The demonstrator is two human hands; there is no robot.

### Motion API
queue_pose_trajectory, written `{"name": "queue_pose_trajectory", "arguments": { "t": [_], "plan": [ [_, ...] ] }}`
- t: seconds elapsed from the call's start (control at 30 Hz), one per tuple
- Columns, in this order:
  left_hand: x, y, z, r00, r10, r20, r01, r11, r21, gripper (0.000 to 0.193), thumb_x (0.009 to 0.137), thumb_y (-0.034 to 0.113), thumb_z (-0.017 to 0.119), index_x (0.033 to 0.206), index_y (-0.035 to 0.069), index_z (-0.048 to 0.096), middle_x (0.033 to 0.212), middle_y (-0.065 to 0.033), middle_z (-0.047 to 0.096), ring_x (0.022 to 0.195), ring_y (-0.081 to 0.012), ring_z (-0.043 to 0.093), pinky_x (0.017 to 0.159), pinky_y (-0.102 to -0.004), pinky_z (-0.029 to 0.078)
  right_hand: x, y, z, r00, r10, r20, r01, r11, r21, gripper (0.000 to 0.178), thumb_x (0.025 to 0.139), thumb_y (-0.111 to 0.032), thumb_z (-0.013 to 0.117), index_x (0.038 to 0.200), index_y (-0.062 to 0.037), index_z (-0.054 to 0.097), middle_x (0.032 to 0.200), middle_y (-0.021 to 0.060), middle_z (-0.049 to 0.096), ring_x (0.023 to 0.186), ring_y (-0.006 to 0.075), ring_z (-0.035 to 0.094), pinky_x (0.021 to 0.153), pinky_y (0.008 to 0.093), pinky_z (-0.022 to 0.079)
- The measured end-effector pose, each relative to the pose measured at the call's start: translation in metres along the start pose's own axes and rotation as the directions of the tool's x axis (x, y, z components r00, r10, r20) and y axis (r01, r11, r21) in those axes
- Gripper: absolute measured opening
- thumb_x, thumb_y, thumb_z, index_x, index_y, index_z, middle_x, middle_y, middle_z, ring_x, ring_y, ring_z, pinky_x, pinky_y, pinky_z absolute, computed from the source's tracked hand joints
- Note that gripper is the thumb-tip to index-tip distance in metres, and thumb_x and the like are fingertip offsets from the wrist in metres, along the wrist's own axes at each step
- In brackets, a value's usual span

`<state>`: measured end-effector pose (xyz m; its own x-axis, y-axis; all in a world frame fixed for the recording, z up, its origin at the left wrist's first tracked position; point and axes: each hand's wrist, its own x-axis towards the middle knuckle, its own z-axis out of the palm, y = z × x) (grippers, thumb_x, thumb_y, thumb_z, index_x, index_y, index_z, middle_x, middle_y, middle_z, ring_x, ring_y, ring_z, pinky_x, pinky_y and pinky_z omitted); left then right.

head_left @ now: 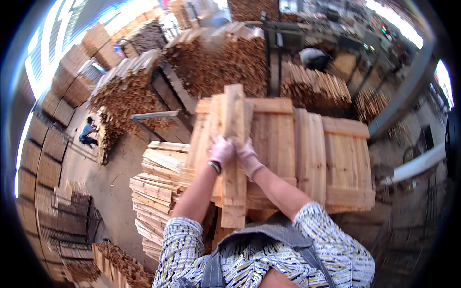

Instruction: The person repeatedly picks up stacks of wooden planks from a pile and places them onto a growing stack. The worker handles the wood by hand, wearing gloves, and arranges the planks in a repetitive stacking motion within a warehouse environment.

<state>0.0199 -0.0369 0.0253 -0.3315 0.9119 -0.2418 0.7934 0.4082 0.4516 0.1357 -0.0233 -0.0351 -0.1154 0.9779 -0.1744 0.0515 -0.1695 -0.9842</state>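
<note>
Both my hands wear pale pinkish gloves and meet over a narrow stack of wooden boards [234, 192]. My left hand [222, 151] is closed on the left side of the boards, a dark band around its wrist. Close beside it, my right hand [248, 159] grips them from the right, its fingertips partly hidden. The boards lie lengthwise away from me, and their near ends stick out toward my apron. Beneath and behind them is a slatted wooden panel [273, 127] with cross battens. Another such panel [349, 163] lies to the right, with loose boards [309, 144] between the two.
An uneven pile of boards [156, 192] rises just left of the panels. Large timber stacks [218, 62] stand behind, beside a metal rail [154, 115]. A person [89, 132] crouches at far left; another [314, 58] bends at the back. A slanted steel beam [408, 91] stands right.
</note>
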Motion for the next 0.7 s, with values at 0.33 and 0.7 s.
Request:
{"name": "queue_pose_trajectory", "arguments": {
  "t": [0.33, 0.7],
  "plan": [
    [-0.091, 0.004, 0.007, 0.989, 0.098, 0.113, -0.019, 0.832, -0.555, 0.088, 0.083, 0.035, 0.064, 0.151, -0.003, 0.024, 0.148, -0.0273, 0.043, 0.132, -0.0351, 0.05, 0.106, -0.0382, 0.045, -0.083, -0.053, -0.061, 0.867, 0.214, 0.45, -0.371, 0.88, 0.297, 0.051, 0.097, -0.021, 0.063, 0.144, -0.0066, 0.047, 0.125, 0.0083, 0.064, 0.105, 0.0209, 0.064, 0.091, 0.0343, 0.054],
    [-0.147, 0.098, -0.066, 0.928, 0.358, -0.107, -0.116, 0.004, -0.993, 0.089, 0.095, 0.023, 0.07, 0.16, 0.004, 0.012, 0.144, -0.0143, 0.046, 0.13, -0.0203, 0.046, 0.111, -0.0328, 0.037, -0.135, -0.177, -0.142, 0.905, -0.321, 0.28, 0.277, 0.943, 0.188, 0.063, 0.093, -0.01, 0.066, 0.148, 0.0001, 0.037, 0.134, 0.0126, 0.057, 0.121, 0.0183, 0.055, 0.103, 0.0314, 0.047]
  ]
}}
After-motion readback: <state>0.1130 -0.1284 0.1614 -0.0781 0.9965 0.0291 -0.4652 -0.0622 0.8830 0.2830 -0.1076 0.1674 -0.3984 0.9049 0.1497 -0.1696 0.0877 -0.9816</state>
